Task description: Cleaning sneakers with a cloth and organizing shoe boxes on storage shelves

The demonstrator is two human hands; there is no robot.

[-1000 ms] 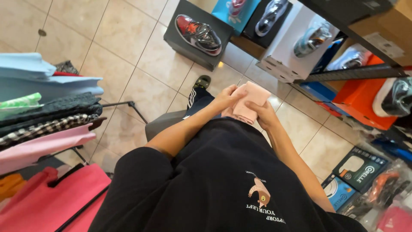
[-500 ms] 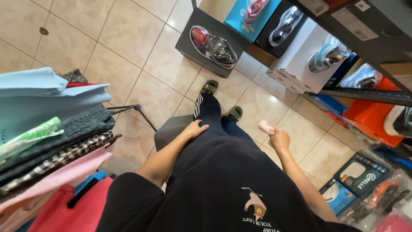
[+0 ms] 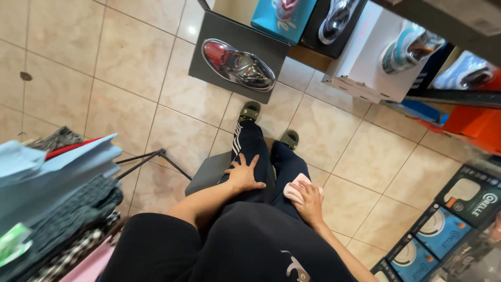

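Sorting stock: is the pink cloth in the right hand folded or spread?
Folded: the pink cloth is a small bunched wad under the right hand, on the thigh.

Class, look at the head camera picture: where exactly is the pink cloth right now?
The pink cloth is bunched in the right hand, pressed against the right thigh of the dark trousers, just right of the left hand lying flat on the other thigh.
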